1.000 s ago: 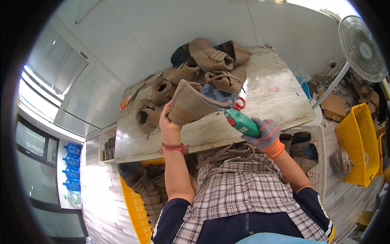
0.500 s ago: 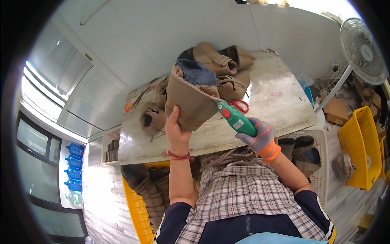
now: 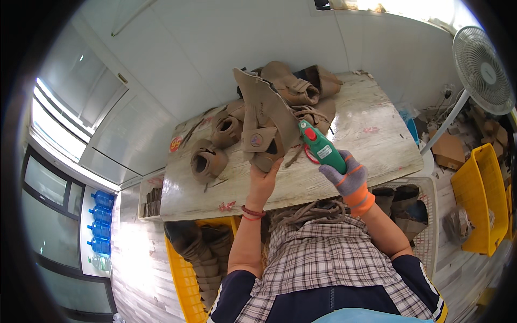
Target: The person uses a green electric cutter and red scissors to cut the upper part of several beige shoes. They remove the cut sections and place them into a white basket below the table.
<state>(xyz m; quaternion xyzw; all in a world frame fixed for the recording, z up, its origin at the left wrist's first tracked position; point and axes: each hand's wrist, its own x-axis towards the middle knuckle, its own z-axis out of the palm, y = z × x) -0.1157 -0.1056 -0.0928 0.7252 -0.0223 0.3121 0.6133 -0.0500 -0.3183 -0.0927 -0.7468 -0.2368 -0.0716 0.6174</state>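
My bare left hand (image 3: 264,178) is closed on the lower part of a tan boot upper (image 3: 264,110), raised over the table. A round patch and a dark opening show on this piece. My right hand (image 3: 347,177), in a grey and orange glove, grips a green handheld electric cutter (image 3: 324,149) with a red button. Its tip points at the right edge of the upper; whether it touches cannot be made out. Red-handled scissors (image 3: 311,156) lie mostly hidden behind the cutter.
More tan uppers (image 3: 208,161) lie on the worn table (image 3: 371,142), with others piled at the back. Below its front edge stand a yellow crate (image 3: 177,274) and a white basket (image 3: 431,226), both holding uppers. A fan (image 3: 483,70) and yellow bin (image 3: 479,199) are at right.
My left hand has turned the upper, so its outer face with the patch shows instead of the fleecy lining, and has moved right. The cutter has shifted slightly right and tilted more upright.
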